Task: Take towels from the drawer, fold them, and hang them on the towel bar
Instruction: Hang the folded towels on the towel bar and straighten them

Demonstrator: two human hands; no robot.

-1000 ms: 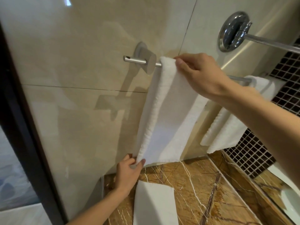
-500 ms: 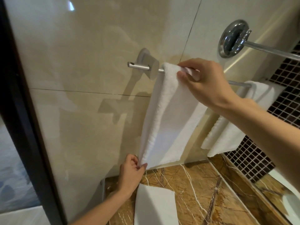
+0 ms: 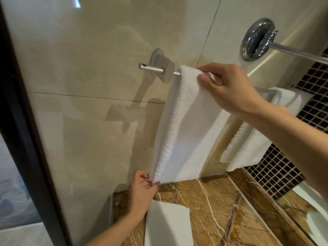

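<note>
Head view: a folded white towel (image 3: 182,125) hangs over the towel bar (image 3: 152,68), its long axis running down and slightly left from the bar toward the brown marble counter (image 3: 213,206). The right hand (image 3: 229,87) pinches the top of the towel at the bar, thumb in front and fingers behind. The left hand (image 3: 142,189) grips the lower left corner, directly below and to the left of the right one. The towel stretches between the two grips, so I judge any straightening pull must run along that line, with the left hand the one to draw down. Three white towels show: this one, a second hung towel (image 3: 252,139) further right on the bar, and a folded one (image 3: 166,226) lying on the counter.
</note>
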